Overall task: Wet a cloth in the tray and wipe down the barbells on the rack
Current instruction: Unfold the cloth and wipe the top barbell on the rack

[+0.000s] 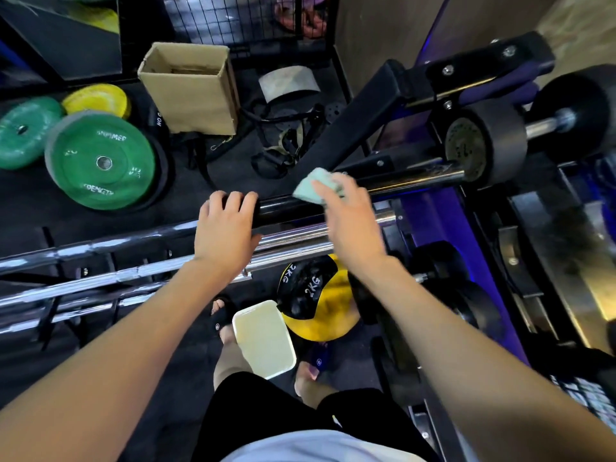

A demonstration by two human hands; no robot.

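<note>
head view, looking down over a rack of bars. readable text: "2kg" in white, twice, on the black-and-yellow medicine ball (316, 295) on the floor; partial white lettering on the large green bumper plate (100, 161), too smeared to read fully; "no" on a black plate edge beside the open brown cardboard box (190, 88). left hand (226, 228) is clenched over the top black barbell (290, 206), fingers curled over the far side, thumb under the near side. right hand (343, 208) grasps a folded pale-green cloth (315, 186), pinched between fingers and thumb, pressed onto the same bar just right of the left hand. bar's right end runs into a black round weight (483, 145). chrome barbells (133, 271) lie on the lower rungs, nearer the body. cream rectangular plastic tray (263, 338) sits on the floor below the rack, between the person's feet and touching the medicine ball's edge.
</note>
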